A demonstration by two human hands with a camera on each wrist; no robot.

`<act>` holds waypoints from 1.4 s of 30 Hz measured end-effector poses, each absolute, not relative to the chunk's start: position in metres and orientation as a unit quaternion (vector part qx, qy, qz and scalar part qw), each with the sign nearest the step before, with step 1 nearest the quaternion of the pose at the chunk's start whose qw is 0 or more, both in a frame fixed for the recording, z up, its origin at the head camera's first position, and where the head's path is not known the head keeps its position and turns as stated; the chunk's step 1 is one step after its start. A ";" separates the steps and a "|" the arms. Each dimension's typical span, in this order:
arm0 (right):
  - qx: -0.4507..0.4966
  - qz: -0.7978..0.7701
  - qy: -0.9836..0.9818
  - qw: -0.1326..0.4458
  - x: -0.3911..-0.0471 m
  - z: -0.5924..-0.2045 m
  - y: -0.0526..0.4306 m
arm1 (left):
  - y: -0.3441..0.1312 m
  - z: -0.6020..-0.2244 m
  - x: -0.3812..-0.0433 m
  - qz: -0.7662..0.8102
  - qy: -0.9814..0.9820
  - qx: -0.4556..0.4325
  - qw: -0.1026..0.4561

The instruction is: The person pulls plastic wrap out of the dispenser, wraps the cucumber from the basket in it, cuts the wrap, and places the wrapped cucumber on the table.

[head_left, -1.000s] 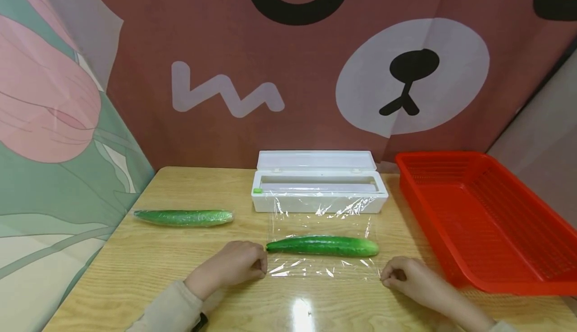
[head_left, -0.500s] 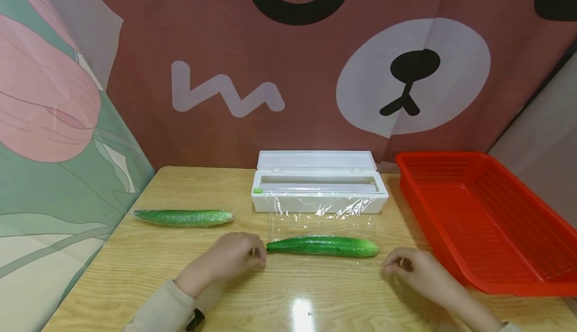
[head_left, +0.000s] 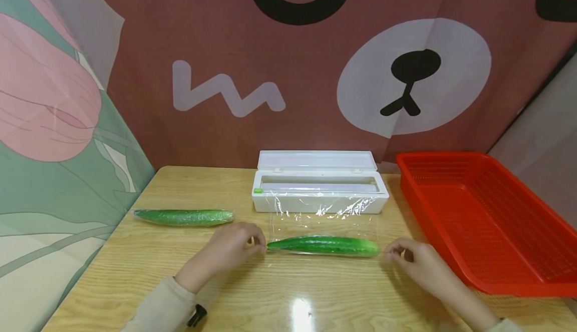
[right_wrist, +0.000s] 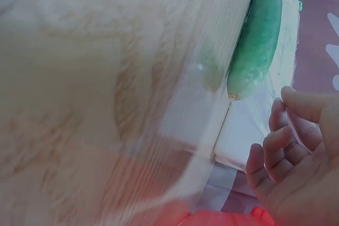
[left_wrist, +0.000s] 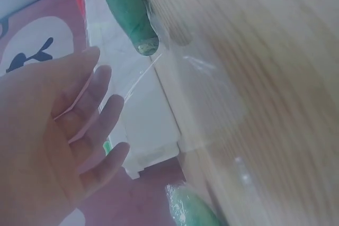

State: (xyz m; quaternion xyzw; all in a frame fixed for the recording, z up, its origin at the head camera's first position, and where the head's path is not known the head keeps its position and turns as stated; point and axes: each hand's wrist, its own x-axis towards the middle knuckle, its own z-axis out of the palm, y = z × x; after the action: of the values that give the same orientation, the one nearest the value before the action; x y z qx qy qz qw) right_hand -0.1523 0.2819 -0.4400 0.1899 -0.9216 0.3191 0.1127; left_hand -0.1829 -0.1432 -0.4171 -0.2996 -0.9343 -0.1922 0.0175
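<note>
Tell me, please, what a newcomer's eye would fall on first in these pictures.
Probably the cartoon face on the reddish-brown backdrop, filling much of the head view's upper part, behind the table. The bright red basket at the right would likely come next, then the nearer green cucumber, lying crosswise in front of the open white box, with clear film spanning the gap between them.

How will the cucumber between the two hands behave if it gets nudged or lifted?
The cucumber will probably roll if nudged, being long and rounded. It should lift stiffly, as its body looks thick and doesn't sag. The glossy clear film running from the white box to it may make it slippery.
</note>
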 end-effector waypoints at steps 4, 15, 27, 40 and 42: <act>0.163 0.323 -0.927 0.101 -0.155 -0.438 0.280 | -0.140 -0.417 -0.186 -0.190 -0.941 -0.279 0.028; 0.128 0.330 -0.932 0.075 -0.171 -0.438 0.277 | -0.135 -0.421 -0.198 -0.191 -0.951 -0.237 0.043; 0.114 0.338 -0.934 0.022 -0.181 -0.440 0.275 | -0.133 -0.431 -0.208 -0.181 -0.956 -0.229 0.014; 0.108 0.338 -0.935 0.002 -0.184 -0.445 0.276 | -0.130 -0.438 -0.211 -0.166 -0.955 -0.244 -0.002; 0.107 0.339 -0.935 0.001 -0.184 -0.446 0.276 | -0.131 -0.438 -0.211 -0.163 -0.955 -0.247 -0.002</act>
State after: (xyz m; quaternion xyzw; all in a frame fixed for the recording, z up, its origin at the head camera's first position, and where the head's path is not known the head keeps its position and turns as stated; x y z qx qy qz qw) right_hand -0.1844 0.2762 -0.4460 0.1065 -0.9348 0.3388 0.0006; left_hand -0.2108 -0.1308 -0.4379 -0.2472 -0.9552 -0.1629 -0.0017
